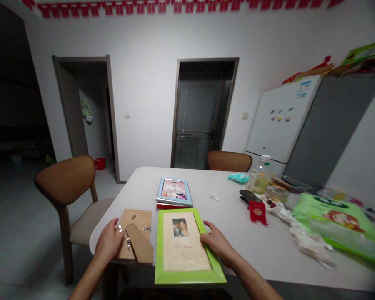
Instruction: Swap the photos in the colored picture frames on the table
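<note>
In the head view, the green frame [190, 276] lies face up at lower centre; the right hand [218, 243] grips its right edge, thumb on the front, other fingers mostly hidden. At lower left, the left hand [108, 239] is curled at the left edge of the brown backing board [142, 246]; whether it grips, I cannot tell. The step seems to be positioning the two pieces; the next move likely calls for steady edge holds, clear of the metal clips [129, 243].
</note>
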The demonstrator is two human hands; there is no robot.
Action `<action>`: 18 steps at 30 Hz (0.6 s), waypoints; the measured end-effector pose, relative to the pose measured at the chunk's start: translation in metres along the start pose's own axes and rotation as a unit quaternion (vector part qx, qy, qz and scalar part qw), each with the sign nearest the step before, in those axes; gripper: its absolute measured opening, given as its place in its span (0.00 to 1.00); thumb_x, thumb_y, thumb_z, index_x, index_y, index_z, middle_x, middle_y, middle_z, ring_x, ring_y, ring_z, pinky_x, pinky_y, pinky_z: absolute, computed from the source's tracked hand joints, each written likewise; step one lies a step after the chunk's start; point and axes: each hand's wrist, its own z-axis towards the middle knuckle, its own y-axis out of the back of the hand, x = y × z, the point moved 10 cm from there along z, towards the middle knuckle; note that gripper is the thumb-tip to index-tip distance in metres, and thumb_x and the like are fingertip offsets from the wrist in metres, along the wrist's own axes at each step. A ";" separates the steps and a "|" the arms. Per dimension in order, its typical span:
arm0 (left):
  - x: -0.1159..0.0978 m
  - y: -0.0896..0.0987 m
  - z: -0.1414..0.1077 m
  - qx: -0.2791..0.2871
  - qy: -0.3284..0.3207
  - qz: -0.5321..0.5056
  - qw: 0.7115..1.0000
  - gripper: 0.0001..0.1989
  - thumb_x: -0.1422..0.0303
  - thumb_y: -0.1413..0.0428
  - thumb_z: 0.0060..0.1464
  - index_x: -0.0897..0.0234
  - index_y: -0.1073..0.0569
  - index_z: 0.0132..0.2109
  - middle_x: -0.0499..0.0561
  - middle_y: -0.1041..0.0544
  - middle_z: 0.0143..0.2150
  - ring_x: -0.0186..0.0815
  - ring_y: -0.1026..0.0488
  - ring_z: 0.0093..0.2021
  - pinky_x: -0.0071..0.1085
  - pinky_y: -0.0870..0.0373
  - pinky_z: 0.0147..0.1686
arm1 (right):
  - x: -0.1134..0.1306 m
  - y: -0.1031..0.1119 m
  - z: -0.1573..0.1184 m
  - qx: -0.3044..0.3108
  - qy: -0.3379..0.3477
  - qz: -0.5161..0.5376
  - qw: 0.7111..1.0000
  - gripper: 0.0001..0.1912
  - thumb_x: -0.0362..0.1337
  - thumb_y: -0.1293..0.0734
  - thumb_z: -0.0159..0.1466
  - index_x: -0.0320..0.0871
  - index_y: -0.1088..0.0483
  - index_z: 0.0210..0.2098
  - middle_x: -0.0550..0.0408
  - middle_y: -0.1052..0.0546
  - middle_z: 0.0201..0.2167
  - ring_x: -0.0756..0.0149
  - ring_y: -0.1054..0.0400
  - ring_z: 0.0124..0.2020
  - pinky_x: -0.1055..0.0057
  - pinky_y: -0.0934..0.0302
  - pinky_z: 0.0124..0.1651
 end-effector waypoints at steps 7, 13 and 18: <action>-0.120 -0.099 -0.104 0.144 -0.238 -0.013 0.961 0.23 0.71 0.48 0.42 0.64 0.37 0.50 0.54 0.36 0.53 0.40 0.42 0.54 0.37 0.46 0.54 | 0.020 -0.020 -0.023 0.078 -0.025 0.367 0.927 0.41 0.30 0.45 0.46 0.40 0.65 0.58 0.53 0.26 0.31 0.66 0.32 0.23 0.69 0.39 0.28; -0.167 -0.136 -0.143 0.174 -0.350 0.028 0.920 0.26 0.77 0.50 0.40 0.64 0.38 0.51 0.54 0.36 0.53 0.41 0.43 0.54 0.39 0.45 0.54 | 0.034 -0.019 -0.028 0.059 0.013 0.348 0.936 0.42 0.36 0.38 0.49 0.42 0.63 0.58 0.60 0.30 0.20 0.71 0.37 0.17 0.74 0.42 0.23; -0.164 -0.090 -0.117 0.084 -0.329 0.013 0.941 0.23 0.79 0.55 0.41 0.64 0.37 0.48 0.53 0.30 0.42 0.38 0.34 0.43 0.33 0.36 0.45 | 0.012 -0.005 -0.013 0.009 0.022 0.243 0.970 0.40 0.36 0.37 0.48 0.39 0.57 0.57 0.63 0.33 0.17 0.72 0.39 0.17 0.76 0.46 0.21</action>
